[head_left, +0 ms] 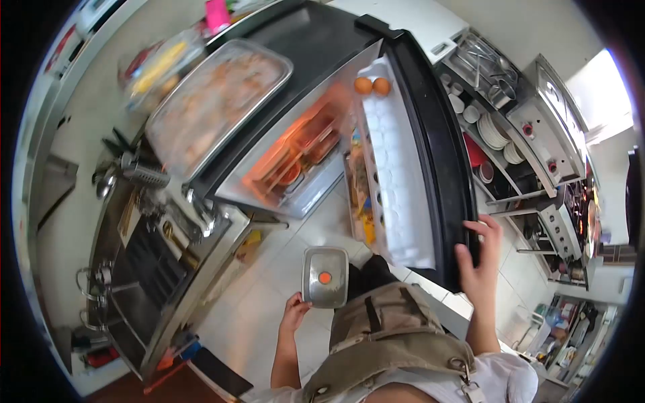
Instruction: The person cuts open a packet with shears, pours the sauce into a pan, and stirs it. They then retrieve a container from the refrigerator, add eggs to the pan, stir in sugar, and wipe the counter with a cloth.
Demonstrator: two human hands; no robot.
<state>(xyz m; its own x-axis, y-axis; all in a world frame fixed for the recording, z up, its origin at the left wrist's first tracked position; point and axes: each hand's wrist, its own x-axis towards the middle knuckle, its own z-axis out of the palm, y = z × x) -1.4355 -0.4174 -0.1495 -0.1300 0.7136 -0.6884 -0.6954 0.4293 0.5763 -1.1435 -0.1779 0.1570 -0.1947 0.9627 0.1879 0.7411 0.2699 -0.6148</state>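
My left hand (293, 312) grips the lower left edge of a grey rectangular food container (324, 282), which has an orange round spot in its middle. The container is held over the tiled floor, in front of my apron (396, 316). With my right hand (482, 258) I hold the edge of the black refrigerator door (443, 148), fingers curled round it. That door stands ajar. Two brown eggs (372, 86) sit in the white egg tray (400, 181) on its inner side. Inside the refrigerator, an orange-lit compartment (302, 151) holds containers that I cannot make out clearly.
On top of the refrigerator lies a large tray of food under clear film (218, 101), blurred. At left is a sink counter (228, 225) with utensils. Shelves with stacked plates (494, 131) and a stove (561, 225) stand at right. White floor tiles (255, 289) lie below.
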